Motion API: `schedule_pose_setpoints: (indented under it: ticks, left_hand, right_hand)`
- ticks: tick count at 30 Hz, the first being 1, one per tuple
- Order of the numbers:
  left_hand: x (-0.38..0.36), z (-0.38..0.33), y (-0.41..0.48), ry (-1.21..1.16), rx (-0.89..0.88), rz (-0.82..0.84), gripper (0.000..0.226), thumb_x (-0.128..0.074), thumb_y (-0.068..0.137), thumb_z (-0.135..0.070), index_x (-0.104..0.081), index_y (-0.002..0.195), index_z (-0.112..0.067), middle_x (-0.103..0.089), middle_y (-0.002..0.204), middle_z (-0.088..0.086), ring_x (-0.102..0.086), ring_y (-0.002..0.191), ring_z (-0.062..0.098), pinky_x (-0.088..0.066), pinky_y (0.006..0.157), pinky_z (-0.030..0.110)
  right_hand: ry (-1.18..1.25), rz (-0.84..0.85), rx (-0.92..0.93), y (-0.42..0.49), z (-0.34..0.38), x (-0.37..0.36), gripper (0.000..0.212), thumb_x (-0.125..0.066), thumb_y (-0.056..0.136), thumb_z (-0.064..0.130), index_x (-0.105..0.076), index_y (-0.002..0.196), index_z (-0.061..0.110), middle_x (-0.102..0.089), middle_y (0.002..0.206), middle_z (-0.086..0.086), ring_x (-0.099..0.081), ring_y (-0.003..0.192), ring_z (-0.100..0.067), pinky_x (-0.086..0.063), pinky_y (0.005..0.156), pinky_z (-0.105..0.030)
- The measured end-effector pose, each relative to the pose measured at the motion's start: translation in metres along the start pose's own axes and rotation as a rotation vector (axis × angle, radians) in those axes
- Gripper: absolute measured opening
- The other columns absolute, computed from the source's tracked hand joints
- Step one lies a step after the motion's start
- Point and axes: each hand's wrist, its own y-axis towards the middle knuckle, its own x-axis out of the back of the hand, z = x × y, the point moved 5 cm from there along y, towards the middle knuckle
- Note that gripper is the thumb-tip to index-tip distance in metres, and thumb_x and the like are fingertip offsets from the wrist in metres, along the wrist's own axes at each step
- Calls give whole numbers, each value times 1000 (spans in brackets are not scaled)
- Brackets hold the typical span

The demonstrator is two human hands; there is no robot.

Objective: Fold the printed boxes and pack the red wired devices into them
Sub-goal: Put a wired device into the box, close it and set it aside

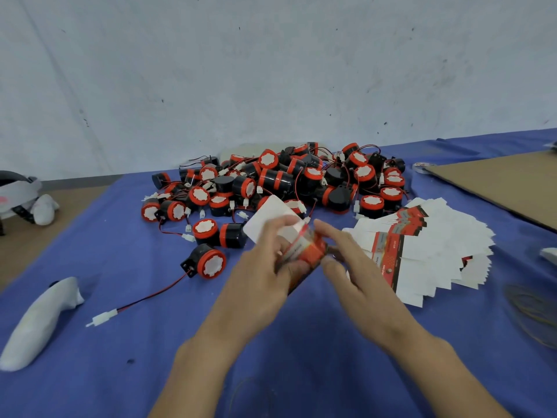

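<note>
Head view: two bare hands meet over a blue cloth (120, 230) spread on a worktable against a pale wall.
Headset (18, 194): at the far left edge, ten o'clock from the hands, partly cut off.
White controller (39, 324): lying on the cloth at eight o'clock, well apart from the hands.
Loose device (208, 262): black body, red face, on its side at nine o'clock; its red-and-black wire trails toward seven o'clock to a white plug.
Device pile (286, 179): dozens of red wired devices heaped at twelve o'clock, wires tangled.
Left hand (259, 279): fingers curled round the printed box, gripping it from the left.
Printed box (304, 248): red and white, held above the cloth between both hands, one white flap standing up toward eleven o'clock (motion blur hides the print).
Right hand (352, 267): fingers mostly straight, laid against the box's right side, thumb touching it.
Flat boxes (428, 245): unfolded printed blanks fanned out at three o'clock, just beside the right hand.
Cardboard sheet (506, 182): brown, flat on the cloth at two o'clock.
</note>
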Motion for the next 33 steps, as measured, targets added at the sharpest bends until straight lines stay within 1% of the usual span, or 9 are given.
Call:
schedule_pose_setpoints:
  ticks: [3, 10, 13, 15, 19, 21, 24, 27, 33]
  left_hand:
    - [-22, 8, -11, 402, -128, 133, 79, -52, 96, -10, -14, 147, -58, -64, 123, -27, -65, 108, 6, -57, 82, 36]
    - [-51, 19, -20, 711, -224, 198, 86, -42, 97, -14, 19, 153, -36, -69, 118, -8, -62, 96, 18, -44, 93, 28]
    - [-49, -3, -23, 655, -355, 110, 59, -37, 101, -23, -15, 156, -29, -68, 115, -10, -60, 98, 12, -41, 97, 28]
    - [-29, -16, -23, 585, -409, -129, 39, -37, 103, -29, -45, 141, -27, -67, 107, -10, -58, 93, 11, -43, 86, 28]
    - [36, 9, -21, 413, -30, -666, 25, -42, 102, -22, -55, 122, -29, -60, 100, -17, -56, 96, 11, -44, 80, 31]
    - [56, 44, -21, 598, 322, -608, 42, -47, 99, -10, -47, 140, -17, -60, 123, 7, -53, 116, 29, -41, 94, 43]
    - [65, 92, -32, 768, 750, -255, 57, -39, 101, -10, -22, 155, -9, -48, 141, 20, -39, 134, 39, -24, 117, 49]
    - [70, 108, -36, 897, 783, -191, 53, -37, 99, -7, -29, 151, -13, -58, 126, 13, -50, 121, 35, -26, 115, 49]
    - [90, 69, -26, 821, 467, -522, 44, -49, 92, 7, -62, 129, -13, -67, 109, 15, -58, 102, 38, -34, 93, 46]
  right_hand:
    - [69, 61, -182, 1, -19, -7, 76, -38, 81, 86, -30, 149, 53, -50, 136, 33, -46, 126, 12, -39, 103, -17]
    - [-31, 206, -324, -2, -45, -3, 39, -49, 96, 53, -47, 135, 50, -65, 121, 23, -59, 114, 5, -49, 102, -27]
    - [-64, 228, -337, -3, -49, 0, 20, -50, 99, 46, -53, 113, 60, -65, 108, 33, -60, 105, 8, -45, 88, -14]
    - [-48, 225, -342, -3, -50, 1, 21, -53, 96, 51, -52, 116, 59, -64, 114, 33, -58, 110, 10, -45, 94, -17]
    - [-32, 237, -366, -3, -53, 1, 30, -53, 89, 61, -46, 118, 64, -59, 116, 41, -55, 114, 13, -48, 100, -19]
    - [-31, 238, -378, -5, -50, 2, 36, -54, 86, 65, -43, 120, 66, -55, 118, 48, -53, 119, 11, -45, 98, -15]
    - [-7, 136, -357, -5, -45, 8, 84, -48, 72, 78, -31, 149, 49, -41, 143, 35, -40, 133, 5, -34, 109, -21]
    - [77, -81, -281, -1, -30, 23, 78, -46, 83, 67, -29, 154, 40, -37, 152, 27, -38, 138, 2, -32, 107, -21]
    - [-107, -446, -7, -2, 10, 46, 42, -44, 105, 32, -39, 146, 34, -40, 143, 27, -42, 130, 1, -35, 98, -6]
